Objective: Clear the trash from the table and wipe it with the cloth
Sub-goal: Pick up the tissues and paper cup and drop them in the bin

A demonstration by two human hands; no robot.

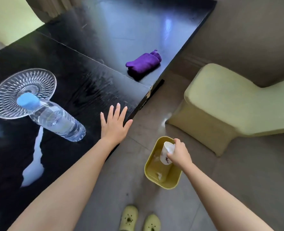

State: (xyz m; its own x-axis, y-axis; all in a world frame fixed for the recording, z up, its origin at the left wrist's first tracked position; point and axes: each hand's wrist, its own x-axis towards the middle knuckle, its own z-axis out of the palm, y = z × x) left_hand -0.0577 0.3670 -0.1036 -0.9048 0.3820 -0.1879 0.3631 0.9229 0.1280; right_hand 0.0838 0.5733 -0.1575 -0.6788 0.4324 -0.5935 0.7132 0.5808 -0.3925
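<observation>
My right hand [179,153] grips a white paper cup [167,151] and holds it tilted over the open yellow trash bin [169,185] on the floor. A crumpled white scrap lies inside the bin. My left hand [113,124] rests flat, fingers spread, on the black glossy table [81,77] near its right edge, holding nothing. A folded purple cloth [143,61] lies further back on the table, close to the right edge.
A clear water bottle with a blue cap [54,118] stands on the table left of my left hand, beside a cut-glass plate [13,85]. A pale yellow chair [229,104] stands right of the bin. My feet in yellow clogs [140,219] are below.
</observation>
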